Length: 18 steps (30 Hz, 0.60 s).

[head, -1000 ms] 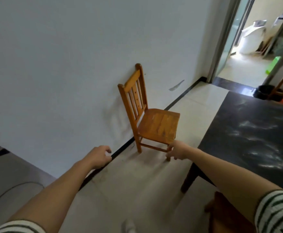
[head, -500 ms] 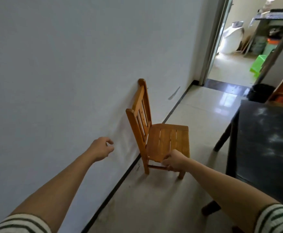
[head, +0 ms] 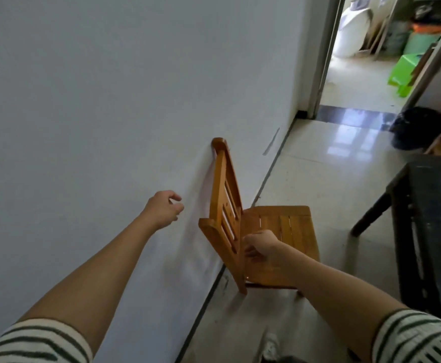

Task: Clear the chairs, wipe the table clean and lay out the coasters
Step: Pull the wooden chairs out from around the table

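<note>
Right hand has shifted since half a second ago: then it was at the near front corner of the chair, and now it sits over the seat, close beside the foot of the backrest. Its fingers are curled with the knuckles up. Cannot tell whether they actually clasp the wood or only hang over it.

Left hand is raised left of the chair, level with the backrest and apart from it. Its fingers are loosely curled and hold nothing. It shows against the wall; contact with the wall cannot be told.

Both forearms are bare, with striped sleeves at the lower corners of the view.

Chair is small, orange wood, with a slatted seat and back. It stands along the wall with its seat facing out into the room. The top of the backrest meets the wall.

Right of the chair, across a strip of pale tiled floor, is the dark table. One turned leg shows at its near corner.

Beyond the chair to the right, a black bin stands near the doorway. Through the doorway, well past the chair, is a green stool.
</note>
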### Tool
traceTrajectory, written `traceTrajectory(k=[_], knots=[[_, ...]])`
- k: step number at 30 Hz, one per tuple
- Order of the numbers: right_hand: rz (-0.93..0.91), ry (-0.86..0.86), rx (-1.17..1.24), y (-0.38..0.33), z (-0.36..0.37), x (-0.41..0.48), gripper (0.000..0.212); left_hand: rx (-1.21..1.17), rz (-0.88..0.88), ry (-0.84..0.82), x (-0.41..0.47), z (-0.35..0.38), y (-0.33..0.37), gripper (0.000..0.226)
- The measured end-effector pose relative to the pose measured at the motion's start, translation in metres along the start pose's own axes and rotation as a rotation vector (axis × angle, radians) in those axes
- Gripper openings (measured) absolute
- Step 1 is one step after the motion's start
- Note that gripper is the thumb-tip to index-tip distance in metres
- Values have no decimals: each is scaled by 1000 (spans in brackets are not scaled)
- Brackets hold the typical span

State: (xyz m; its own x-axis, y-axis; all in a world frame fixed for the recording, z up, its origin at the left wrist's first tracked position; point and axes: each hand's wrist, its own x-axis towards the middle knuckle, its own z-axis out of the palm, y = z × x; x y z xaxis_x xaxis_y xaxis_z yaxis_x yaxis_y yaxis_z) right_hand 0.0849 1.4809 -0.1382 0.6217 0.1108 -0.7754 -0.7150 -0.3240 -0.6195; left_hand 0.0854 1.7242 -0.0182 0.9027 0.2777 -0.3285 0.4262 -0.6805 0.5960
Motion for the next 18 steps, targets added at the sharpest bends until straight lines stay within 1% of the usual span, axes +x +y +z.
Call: traceTrajectory(k=[3,6,10,15,18], knots=[[143,17,105,2,10,25,16,-35,-19,-42,37,9,14,29],[270,1,211,11,27,48,24,-2,-7,-111,76,20,30,32],[403,9,380,22,46,73,33,-40,-39,-148,126,39,49,20],[557,-73,739,13,67,94,32,-131,-106,-248,172,71,75,33],[624,-100,1026,14,83,116,36,-39,-110,-250,187,91,79,44]])
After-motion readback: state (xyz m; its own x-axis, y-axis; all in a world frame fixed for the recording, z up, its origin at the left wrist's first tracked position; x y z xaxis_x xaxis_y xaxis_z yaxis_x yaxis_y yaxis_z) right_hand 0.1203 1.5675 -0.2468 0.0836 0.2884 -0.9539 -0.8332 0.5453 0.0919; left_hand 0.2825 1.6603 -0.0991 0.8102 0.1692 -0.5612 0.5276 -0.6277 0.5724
